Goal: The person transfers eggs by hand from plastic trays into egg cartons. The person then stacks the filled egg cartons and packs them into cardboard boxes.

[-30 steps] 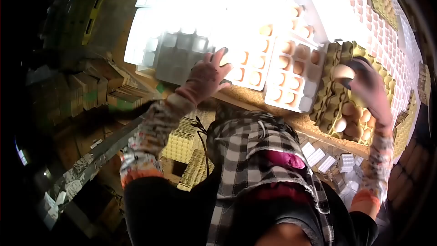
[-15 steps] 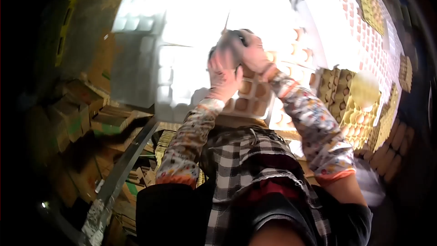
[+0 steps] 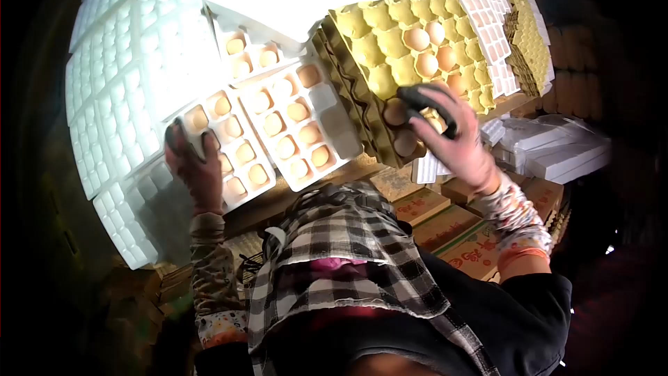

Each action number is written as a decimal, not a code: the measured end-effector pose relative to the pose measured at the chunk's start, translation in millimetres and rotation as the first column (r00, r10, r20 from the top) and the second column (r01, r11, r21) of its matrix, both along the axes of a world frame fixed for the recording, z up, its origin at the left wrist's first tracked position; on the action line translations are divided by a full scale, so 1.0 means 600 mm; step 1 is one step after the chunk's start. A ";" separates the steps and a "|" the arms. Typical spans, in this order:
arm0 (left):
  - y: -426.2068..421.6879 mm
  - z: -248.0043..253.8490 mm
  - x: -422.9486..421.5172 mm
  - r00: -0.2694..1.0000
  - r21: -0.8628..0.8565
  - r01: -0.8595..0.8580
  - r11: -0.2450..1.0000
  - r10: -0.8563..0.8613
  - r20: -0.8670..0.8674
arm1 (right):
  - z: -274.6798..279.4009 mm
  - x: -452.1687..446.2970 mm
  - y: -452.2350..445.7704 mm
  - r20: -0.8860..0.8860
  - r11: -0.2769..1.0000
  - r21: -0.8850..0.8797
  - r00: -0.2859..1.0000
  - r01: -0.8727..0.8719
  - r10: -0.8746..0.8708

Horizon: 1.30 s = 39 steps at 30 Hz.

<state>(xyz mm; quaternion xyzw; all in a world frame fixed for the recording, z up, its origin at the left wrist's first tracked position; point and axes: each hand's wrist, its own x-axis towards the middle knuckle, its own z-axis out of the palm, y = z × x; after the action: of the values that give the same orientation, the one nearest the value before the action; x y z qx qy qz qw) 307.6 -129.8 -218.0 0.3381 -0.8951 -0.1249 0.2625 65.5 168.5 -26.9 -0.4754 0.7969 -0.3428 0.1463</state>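
Observation:
On the left, my left hand [image 3: 196,163] rests at the edge of a white tray [image 3: 245,199] with brown eggs in it, its dark-tipped fingers apart; no egg shows in them. My right hand [image 3: 449,132], in dark fingertip covers, is curved with thumb and fingers apart over the near edge of a yellow egg tray [image 3: 381,49]. Two eggs [image 3: 404,143] lie beside its fingertips, and several more sit farther up that tray. Between the hands stands a second white tray [image 3: 323,101] with brown eggs and a few unfilled pockets.
White trays [image 3: 111,97] cover the left, their pockets washed out by glare. Another yellow tray stack [image 3: 532,49] stands at the back right. White packs [image 3: 557,150] and printed cardboard boxes [image 3: 473,247] lie at the lower right. Egg-filled white trays [image 3: 487,21] reach across the back.
The view has turned right. My hands, together over the white tray half a second ago, are now apart: the left at the tray's edge, the right back at the yellow tray.

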 end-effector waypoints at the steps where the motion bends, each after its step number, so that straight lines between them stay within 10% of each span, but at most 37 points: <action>1: 0.049 0.055 -0.044 0.994 0.096 0.067 0.993 -0.058 -0.092 | 0.008 -0.038 0.018 -0.050 0.988 0.154 0.999 -0.013 0.021; 3: 0.130 0.122 -0.122 0.936 0.104 0.281 0.954 -0.249 -0.248 | -0.020 -0.082 0.025 -0.370 0.936 0.311 0.887 -0.163 0.277; 7: 0.246 0.197 -0.264 0.844 0.118 0.449 0.886 -0.377 -0.381 | -0.068 -0.112 0.016 -0.318 0.863 0.309 0.813 -0.399 0.489; 10: 0.267 0.216 -0.341 0.823 0.105 0.462 0.881 -0.382 -0.421 | -0.075 -0.135 0.055 -0.023 0.913 -0.143 0.923 -0.382 0.383; 13: 0.300 0.260 -0.392 0.888 0.318 0.397 0.861 -0.273 -0.369 | -0.018 -0.222 0.117 0.535 0.966 -0.259 0.830 -0.017 0.158; 14: 0.310 0.267 -0.409 0.933 0.341 0.327 0.881 -0.242 -0.268 | -0.012 -0.262 0.144 0.871 0.855 -0.411 0.413 0.317 0.266; 17: 0.317 0.225 -0.453 0.944 0.193 0.316 0.929 -0.329 0.034 | -0.075 -0.463 0.213 0.851 0.494 -0.483 0.256 0.723 0.458; 19: 0.313 0.196 -0.464 0.905 0.208 0.354 0.912 -0.390 0.168 | -0.163 -0.584 0.271 0.521 0.563 -0.591 0.807 0.577 -0.279; 20: 0.313 0.188 -0.465 0.924 0.233 0.326 0.916 -0.361 0.127 | -0.205 -0.644 0.300 0.218 0.539 -0.560 0.739 0.630 -0.637; 22: 0.312 0.187 -0.461 0.914 0.239 0.315 0.918 -0.362 0.185 | -0.223 -0.736 0.342 0.011 0.545 -0.450 0.615 0.707 -0.789; 27: 0.315 0.197 -0.470 0.903 0.266 0.297 0.917 -0.360 0.232 | -0.211 -0.990 0.441 -0.222 0.426 -0.397 0.365 0.813 -0.904; 31: 0.315 0.202 -0.475 0.899 0.295 0.282 0.913 -0.359 0.251 | -0.215 -1.094 0.466 0.580 0.342 -0.649 0.732 0.680 -0.357; 33: 0.321 0.201 -0.471 0.914 0.322 0.269 0.908 -0.346 0.211 | -0.203 -1.046 0.438 0.836 0.300 -0.506 0.546 0.809 -0.061; 36: 0.307 0.189 -0.463 0.894 0.244 0.340 0.908 -0.392 0.216 | -0.230 -0.926 0.376 0.920 0.636 -0.230 0.378 0.737 -0.105; 39: 0.317 0.189 -0.460 0.959 0.280 0.267 0.922 -0.283 0.017 | -0.182 -0.786 0.296 0.685 0.865 -0.208 0.699 0.457 -0.205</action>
<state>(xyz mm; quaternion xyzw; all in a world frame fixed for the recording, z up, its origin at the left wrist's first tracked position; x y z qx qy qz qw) 31.7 60.4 -104.5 0.2455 -0.9147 -0.2739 0.1674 -406.1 345.9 -135.9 -0.1930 0.6936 -0.6459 0.2539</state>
